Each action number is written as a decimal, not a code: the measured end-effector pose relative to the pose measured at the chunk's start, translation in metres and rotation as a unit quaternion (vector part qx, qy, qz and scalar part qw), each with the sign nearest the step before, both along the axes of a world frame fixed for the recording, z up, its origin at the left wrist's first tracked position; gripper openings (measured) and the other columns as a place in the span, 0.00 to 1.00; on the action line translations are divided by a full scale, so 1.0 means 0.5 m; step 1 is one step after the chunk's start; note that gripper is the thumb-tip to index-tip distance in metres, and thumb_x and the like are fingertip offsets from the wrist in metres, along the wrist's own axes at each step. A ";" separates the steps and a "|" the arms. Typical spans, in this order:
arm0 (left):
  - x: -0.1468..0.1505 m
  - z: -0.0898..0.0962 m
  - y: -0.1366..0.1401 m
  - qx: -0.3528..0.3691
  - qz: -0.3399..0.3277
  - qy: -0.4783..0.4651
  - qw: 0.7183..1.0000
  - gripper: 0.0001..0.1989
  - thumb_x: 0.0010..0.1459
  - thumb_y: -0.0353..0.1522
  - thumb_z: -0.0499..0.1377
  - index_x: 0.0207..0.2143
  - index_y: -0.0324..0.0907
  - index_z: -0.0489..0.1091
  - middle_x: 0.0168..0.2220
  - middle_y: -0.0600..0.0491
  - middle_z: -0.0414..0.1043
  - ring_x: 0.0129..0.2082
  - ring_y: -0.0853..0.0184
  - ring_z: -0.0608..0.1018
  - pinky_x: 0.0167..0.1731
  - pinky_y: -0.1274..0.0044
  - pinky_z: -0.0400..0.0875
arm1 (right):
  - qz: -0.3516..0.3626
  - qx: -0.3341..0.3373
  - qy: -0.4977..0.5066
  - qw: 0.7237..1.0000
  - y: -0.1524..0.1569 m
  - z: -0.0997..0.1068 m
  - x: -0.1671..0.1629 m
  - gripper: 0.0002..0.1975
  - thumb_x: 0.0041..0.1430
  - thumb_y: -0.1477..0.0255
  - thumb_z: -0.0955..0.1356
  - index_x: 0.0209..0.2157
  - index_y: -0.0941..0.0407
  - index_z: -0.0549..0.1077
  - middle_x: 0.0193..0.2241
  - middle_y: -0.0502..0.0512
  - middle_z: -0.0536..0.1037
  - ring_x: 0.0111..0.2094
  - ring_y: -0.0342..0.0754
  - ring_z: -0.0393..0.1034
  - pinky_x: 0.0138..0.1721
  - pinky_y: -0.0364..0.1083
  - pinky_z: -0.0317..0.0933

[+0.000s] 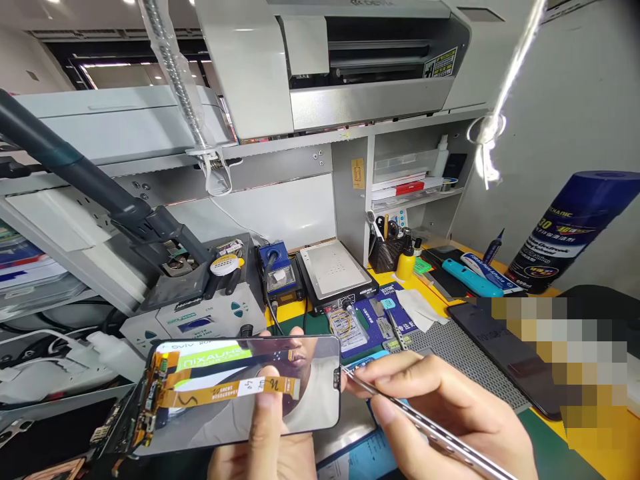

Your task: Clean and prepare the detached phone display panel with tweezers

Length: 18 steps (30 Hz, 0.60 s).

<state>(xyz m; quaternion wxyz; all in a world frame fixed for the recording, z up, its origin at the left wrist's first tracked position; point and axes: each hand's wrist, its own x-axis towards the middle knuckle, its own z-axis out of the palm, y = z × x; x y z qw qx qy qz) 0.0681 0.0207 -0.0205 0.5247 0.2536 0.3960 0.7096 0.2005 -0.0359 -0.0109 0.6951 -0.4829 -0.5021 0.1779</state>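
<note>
My left hand holds a phone screen assembly tilted up in front of me. Its thumb presses across an orange flex cable with handwriting on it, and the other fingers are mostly hidden behind the panel. The glossy surface mirrors a face and a green label. At the panel's left end, small gold circuit parts are exposed. My right hand pinches slim metal tweezers with a row of holes along them. Their tip points at the panel's right edge; whether it touches, I cannot tell.
Behind the hands stand a flat heating plate, a blue soldering station and a grey machine. To the right are a dark phone, a teal tool and a large spray can. A knotted white cord hangs above.
</note>
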 end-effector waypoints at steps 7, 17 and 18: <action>0.008 0.002 -0.006 -0.001 -0.006 0.008 1.000 0.16 0.54 0.32 0.68 0.46 0.50 0.77 0.44 0.56 0.82 0.53 0.53 0.79 0.54 0.63 0.75 | -0.017 0.013 -0.014 1.000 0.002 0.003 -0.001 0.12 0.49 0.81 0.74 0.31 0.48 0.79 0.31 0.50 0.86 0.30 0.49 0.83 0.33 0.39 0.77; 0.015 -0.004 0.004 0.020 0.020 0.013 1.000 0.19 0.50 0.32 0.70 0.46 0.44 0.77 0.44 0.51 0.82 0.53 0.50 0.78 0.53 0.63 0.75 | -0.015 0.035 -0.023 0.999 0.004 0.000 -0.004 0.11 0.52 0.81 0.73 0.32 0.49 0.78 0.31 0.50 0.86 0.31 0.48 0.83 0.33 0.40 0.78; 0.015 -0.006 0.003 0.019 0.022 0.014 0.999 0.19 0.50 0.33 0.70 0.46 0.44 0.77 0.45 0.51 0.82 0.53 0.50 0.78 0.52 0.63 0.76 | -0.014 0.037 -0.027 0.999 0.004 0.001 -0.004 0.11 0.52 0.81 0.72 0.32 0.49 0.78 0.31 0.50 0.86 0.31 0.48 0.83 0.33 0.40 0.78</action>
